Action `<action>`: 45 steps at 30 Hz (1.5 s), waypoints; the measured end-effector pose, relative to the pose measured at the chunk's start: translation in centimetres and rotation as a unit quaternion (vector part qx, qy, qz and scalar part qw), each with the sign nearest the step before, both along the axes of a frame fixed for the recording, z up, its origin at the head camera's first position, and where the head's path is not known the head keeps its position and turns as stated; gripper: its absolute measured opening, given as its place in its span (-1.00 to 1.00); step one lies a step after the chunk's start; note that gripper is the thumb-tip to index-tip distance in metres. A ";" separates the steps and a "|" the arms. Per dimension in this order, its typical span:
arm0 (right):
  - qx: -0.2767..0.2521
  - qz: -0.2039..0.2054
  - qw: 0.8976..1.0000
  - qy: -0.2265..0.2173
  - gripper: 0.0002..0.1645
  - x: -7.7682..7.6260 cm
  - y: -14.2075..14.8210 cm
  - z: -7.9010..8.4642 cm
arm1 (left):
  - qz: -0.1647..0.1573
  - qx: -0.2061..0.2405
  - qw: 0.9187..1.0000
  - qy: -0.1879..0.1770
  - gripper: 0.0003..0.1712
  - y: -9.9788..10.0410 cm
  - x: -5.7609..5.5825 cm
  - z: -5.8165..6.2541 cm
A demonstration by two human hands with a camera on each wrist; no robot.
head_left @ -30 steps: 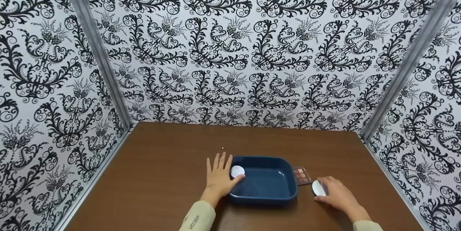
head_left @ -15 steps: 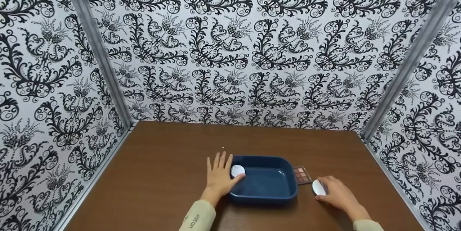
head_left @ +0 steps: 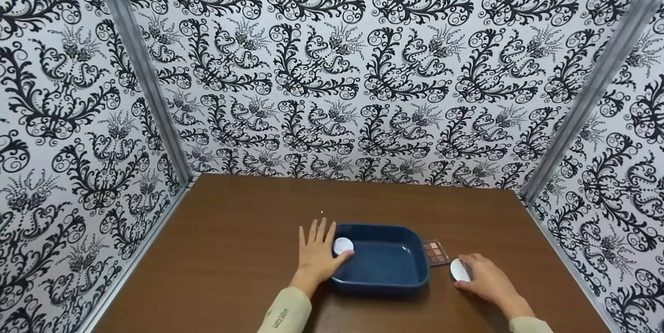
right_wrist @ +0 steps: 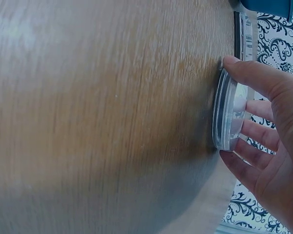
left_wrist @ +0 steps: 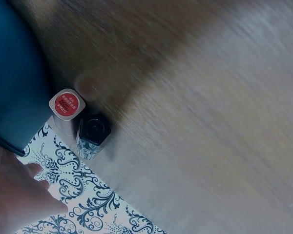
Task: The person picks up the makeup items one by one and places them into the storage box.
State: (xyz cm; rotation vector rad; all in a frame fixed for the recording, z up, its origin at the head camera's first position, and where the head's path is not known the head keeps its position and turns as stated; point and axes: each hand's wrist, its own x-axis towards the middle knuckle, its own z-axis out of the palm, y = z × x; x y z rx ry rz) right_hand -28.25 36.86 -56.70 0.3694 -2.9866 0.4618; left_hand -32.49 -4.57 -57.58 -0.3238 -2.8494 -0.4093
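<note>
My left hand point(head_left: 314, 260) is spread wide at the blue dish point(head_left: 378, 288), white disc point(head_left: 343, 246) right beside my thumb! My right hand point(head_left: 486, 278) pinches a round compact point(head_left: 460, 270) between thumb and fingers, and there's the makeup palette point(head_left: 436, 253), lying on the table point(head_left: 249, 229) between that hand and the dish.

The blue tray point(head_left: 384, 266) looks smooth and glossy, like glazed ceramic or hard plastic. The round case point(right_wrist: 226, 114) has a clear, shiny plastic-like edge. The tabletop point(head_left: 249, 229) shows wood grain with a soft sheen; the sleeves point(head_left: 288, 308) are matt cloth, the corner posts point(head_left: 589, 89) dull grey metal.
</note>
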 end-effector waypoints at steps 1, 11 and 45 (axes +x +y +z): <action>0.000 0.000 1.000 0.001 -0.16 0.0 0.0 0.0 | 0.000 -0.001 1.000 0.000 0.06 0.0 0.0 0.0; -0.001 -0.002 1.000 0.012 -0.15 -0.2 0.0 0.3 | 0.001 0.000 1.000 0.006 0.06 0.0 -0.1 0.0; 0.002 -0.003 1.000 0.014 -0.20 -1.5 -1.2 3.2 | 0.004 -0.003 1.000 0.007 0.05 0.0 -0.1 -0.2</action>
